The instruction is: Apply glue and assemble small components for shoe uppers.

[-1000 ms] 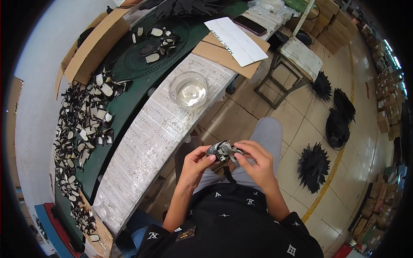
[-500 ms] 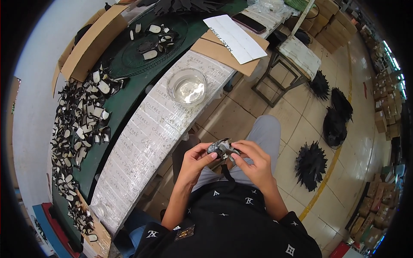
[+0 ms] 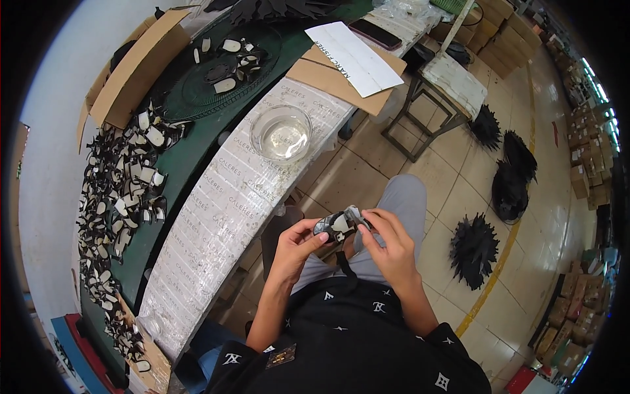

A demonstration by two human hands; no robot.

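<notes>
- Black and pale gray showed on the small curved piece [image 3: 340, 225], which I held up over my lap, between both hands.
- My left hand [image 3: 296, 249] gripped its left end, thumb at the near edge and fingers curled behind.
- My right hand [image 3: 392, 246] pinched its right end between thumb and fingertips.
- Beneath were my gray trousers [image 3: 405, 200] and, nearer me, my black shirt [image 3: 367, 328].
- To my left stood a table [image 3: 197, 256] wrapped in printed paper, with a clear glass bowl [image 3: 254, 141] on it.
- Beyond that, a green surface [image 3: 180, 167] carried a long heap of black and white pieces [image 3: 125, 190] beside a cardboard box [image 3: 141, 69].
- Farther ahead, a white card [image 3: 354, 59] lay on a cardboard sheet [image 3: 314, 75], near a dark phone [image 3: 375, 34].
- Ahead to the right stood a stool [image 3: 453, 85]; black spiky bundles [image 3: 474, 253] lay on the tiled floor [image 3: 436, 253].
</notes>
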